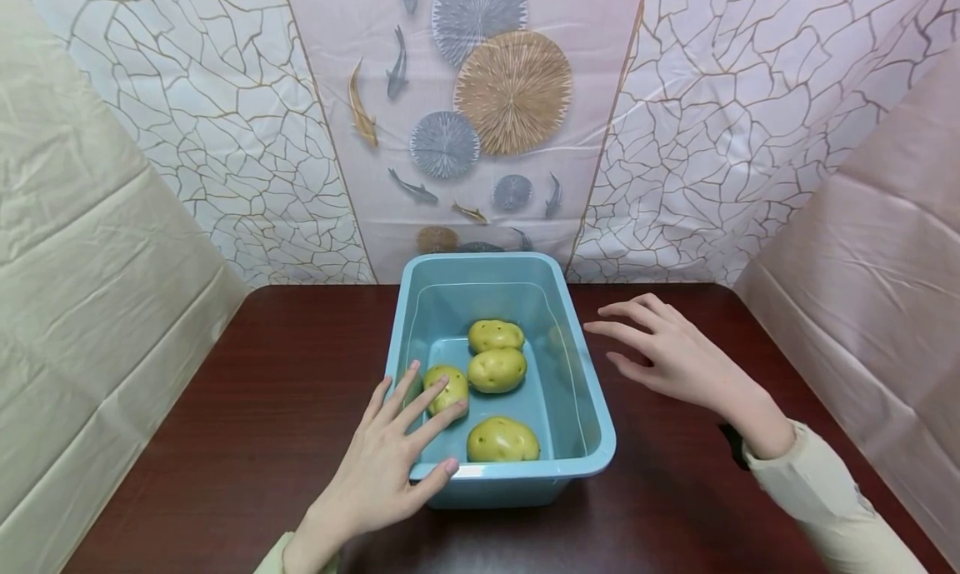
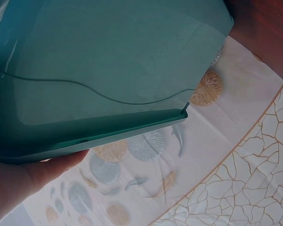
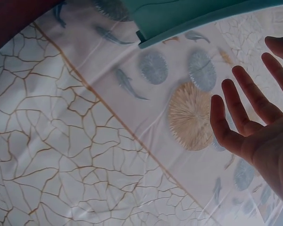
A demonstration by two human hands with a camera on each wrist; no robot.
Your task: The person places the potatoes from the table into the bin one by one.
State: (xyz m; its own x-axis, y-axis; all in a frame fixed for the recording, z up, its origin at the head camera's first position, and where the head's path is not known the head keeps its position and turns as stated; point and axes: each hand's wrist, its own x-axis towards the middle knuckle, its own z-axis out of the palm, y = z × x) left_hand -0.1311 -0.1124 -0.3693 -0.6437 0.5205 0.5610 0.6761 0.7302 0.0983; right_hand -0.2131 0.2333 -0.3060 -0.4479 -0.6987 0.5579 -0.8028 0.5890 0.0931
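A light blue plastic basin (image 1: 532, 469) stands on the table with several yellow-green potatoes inside. One potato (image 1: 503, 440) lies near the front wall, two potatoes (image 1: 497, 370) touch each other farther back, and another potato (image 1: 438, 380) at the left is partly covered by fingers. My left hand (image 1: 378, 466) is spread over the basin's front left corner, its fingers reaching across the rim; whether it presses on the rim I cannot tell. To the right of the basin, my right hand (image 1: 667, 349) hovers apart from it, palm (image 3: 273, 146) bare and fingers loosely bent.
The dark red-brown table (image 1: 262, 407) extends on both sides of the basin. Behind it hangs a patterned cloth (image 1: 480, 199), with beige cloth walls (image 1: 862, 274) at left and right.
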